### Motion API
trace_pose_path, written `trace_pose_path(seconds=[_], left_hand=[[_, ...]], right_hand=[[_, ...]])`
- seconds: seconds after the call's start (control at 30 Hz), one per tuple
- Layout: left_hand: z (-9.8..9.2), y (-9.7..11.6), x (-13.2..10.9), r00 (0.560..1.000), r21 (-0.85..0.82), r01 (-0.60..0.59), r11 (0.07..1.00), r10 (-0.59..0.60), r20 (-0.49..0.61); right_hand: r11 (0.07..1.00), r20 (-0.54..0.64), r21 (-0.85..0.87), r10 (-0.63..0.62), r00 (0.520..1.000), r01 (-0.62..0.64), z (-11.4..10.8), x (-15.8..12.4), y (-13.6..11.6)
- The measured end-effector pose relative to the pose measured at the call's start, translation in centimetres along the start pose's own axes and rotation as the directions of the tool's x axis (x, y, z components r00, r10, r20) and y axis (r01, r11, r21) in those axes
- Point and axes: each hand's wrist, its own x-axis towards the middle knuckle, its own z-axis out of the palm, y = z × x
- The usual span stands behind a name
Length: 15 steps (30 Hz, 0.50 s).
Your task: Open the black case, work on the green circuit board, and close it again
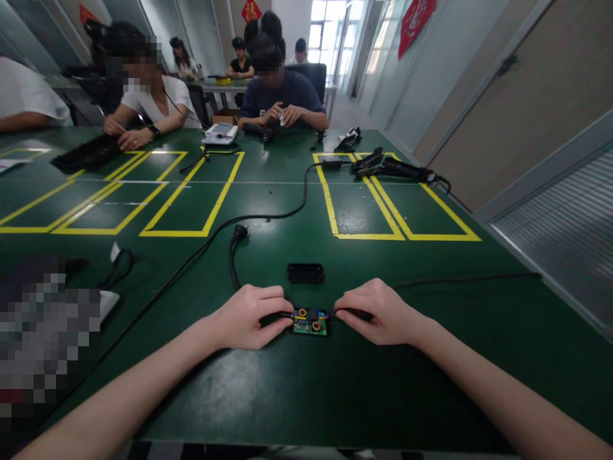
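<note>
Forearms (158, 367) reach over the bench (268, 402) — the left hand (251, 317) and right hand (378, 313) each pinching a black cable (359, 314) between the fingers. The circuit board (306, 328) sits between them, a black cover (305, 273) just beyond.

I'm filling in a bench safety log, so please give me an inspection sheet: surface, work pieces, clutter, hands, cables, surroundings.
Surface: green table, marked with yellow tape.
Work pieces: circuit board between the hands; black casing piece beyond it, apart.
Clutter: jointed black part, far right; white device, far side; items at the left edge blurred.
Hands: left hand pinches the left lead; right hand pinches the right lead.
Cables: long cable crosses the table; black plug lies loose on its cord.
Surroundings: co-worker in dark top seated opposite; window behind.
</note>
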Motion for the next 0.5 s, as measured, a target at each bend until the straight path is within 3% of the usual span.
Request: trace_pose_path(seconds=[0.13,0.5], left_hand=[[0.12,-0.19,-0.07,0.999,0.015,0.037,0.999,-0.037,0.025],[0.2,-0.44,0.3,0.99,0.048,0.135,0.99,-0.133,-0.054]], right_hand=[[0.999,0.002,-0.027,0.019,1.0,-0.019,0.17,0.02,0.13],[0.988,-0.038,-0.122,0.094,0.995,-0.098,0.24,0.09,0.79]])
